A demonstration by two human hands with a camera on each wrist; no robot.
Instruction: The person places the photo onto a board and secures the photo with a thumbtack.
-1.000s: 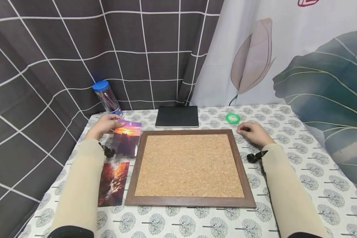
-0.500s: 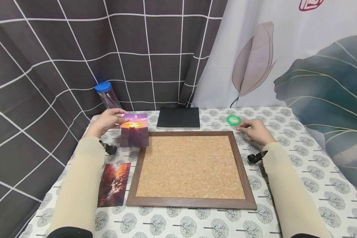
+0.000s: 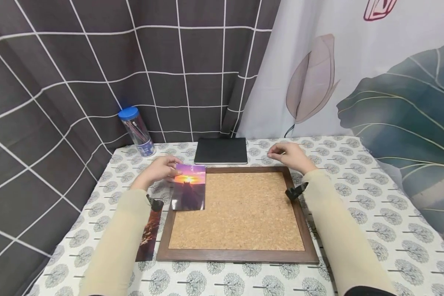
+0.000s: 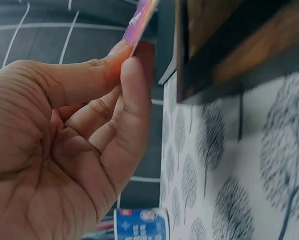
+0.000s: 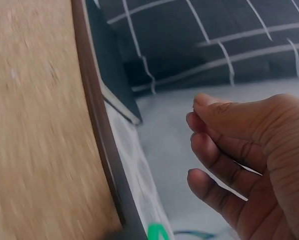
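My left hand (image 3: 160, 172) pinches the upper left edge of a sunset photo (image 3: 188, 190) between thumb and fingers. The photo overlaps the upper left corner of a wood-framed cork board (image 3: 244, 213). Only a sliver of its purple edge (image 4: 137, 22) shows in the left wrist view. Past the board's back right corner, my right hand (image 3: 290, 156) hovers with loosely bent fingers. Its thumb meets the index fingertip (image 5: 192, 120), and nothing shows between them. A red-orange canyon photo (image 3: 148, 240) lies left of the board, partly behind my left sleeve.
A black notebook (image 3: 220, 150) lies behind the board. At the back left stands a clear tube (image 3: 137, 133) with a blue lid and thin sticks inside. A green tape roll (image 5: 157, 231) peeks in at the right wrist view's bottom; my right hand hides it in the head view.
My left hand has carried the sunset photo rightward, from beside the board to over its upper left corner. My right hand has moved left and away from me, off its spot beside the tape roll.
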